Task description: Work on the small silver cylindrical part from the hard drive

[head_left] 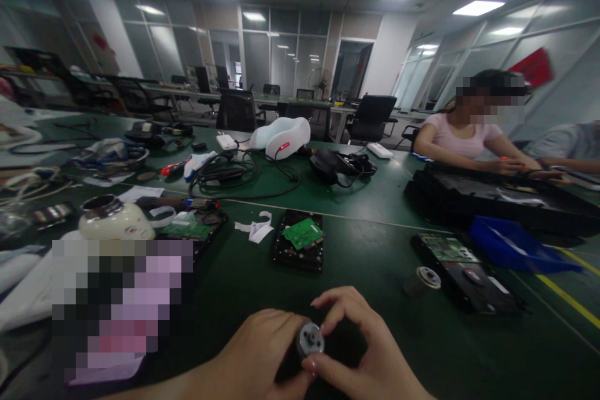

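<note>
A small cylindrical metal motor (311, 340) is held low over the green table, its round end with a central shaft facing up toward me. My left hand (262, 350) is closed around its body from the left. From the right, the thumb and a bent finger of my right hand (365, 344) pinch at the motor's rim. Beyond my hands lies a black hard drive (300, 259) with a loose green circuit board (304, 234) on top. To the right, a metal cylinder (424, 280) stands beside another hard drive (487, 290).
A pale round jar (112, 222) and a pixelated purple item (145, 300) are on the left. Further back lie coiled black cables (229, 169) and a white pillow-like object (285, 137). A blue sheet (515, 244) is at right, before a seated person (469, 137) by a black tray (492, 190).
</note>
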`<action>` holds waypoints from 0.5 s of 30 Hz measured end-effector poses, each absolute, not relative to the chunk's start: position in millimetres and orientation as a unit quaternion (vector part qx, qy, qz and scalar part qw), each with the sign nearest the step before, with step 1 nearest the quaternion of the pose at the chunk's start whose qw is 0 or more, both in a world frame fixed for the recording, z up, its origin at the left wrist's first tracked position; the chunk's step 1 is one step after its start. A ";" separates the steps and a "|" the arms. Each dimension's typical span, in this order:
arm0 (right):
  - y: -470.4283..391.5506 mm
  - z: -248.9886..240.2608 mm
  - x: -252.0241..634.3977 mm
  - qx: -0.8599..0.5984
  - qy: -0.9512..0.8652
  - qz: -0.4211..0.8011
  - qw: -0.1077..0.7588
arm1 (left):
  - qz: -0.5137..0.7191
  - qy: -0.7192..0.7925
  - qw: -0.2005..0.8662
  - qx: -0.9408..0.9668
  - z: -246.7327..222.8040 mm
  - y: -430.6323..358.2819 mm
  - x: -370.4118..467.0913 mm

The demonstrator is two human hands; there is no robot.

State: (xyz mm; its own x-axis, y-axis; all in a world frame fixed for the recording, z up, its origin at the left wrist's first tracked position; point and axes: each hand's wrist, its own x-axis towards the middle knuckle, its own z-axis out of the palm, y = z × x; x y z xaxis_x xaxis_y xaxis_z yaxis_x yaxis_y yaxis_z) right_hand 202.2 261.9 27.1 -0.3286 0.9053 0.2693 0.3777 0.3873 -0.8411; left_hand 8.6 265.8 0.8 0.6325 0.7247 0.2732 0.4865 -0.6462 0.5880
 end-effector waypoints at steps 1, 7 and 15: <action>261.7 27.6 202.3 -0.429 -0.743 0.345 0.381 | 0.250 0.349 0.239 0.871 1.3 266.0 8.8; 262.1 24.5 203.9 -0.401 -0.769 0.347 0.355 | 0.263 0.341 0.247 0.868 0.6 265.6 8.7; 261.5 26.2 204.1 -0.426 -0.741 0.348 0.385 | 0.236 0.351 0.253 0.870 4.0 265.9 10.7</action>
State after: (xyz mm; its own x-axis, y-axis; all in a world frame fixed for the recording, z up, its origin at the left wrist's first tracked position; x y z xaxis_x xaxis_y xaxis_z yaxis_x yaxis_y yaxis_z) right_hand 204.1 261.5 26.2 -0.3397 0.8998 0.2738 0.3638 0.3942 -0.8440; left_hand 10.7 265.9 4.0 0.6424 0.7300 0.2334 0.4913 -0.6260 0.6056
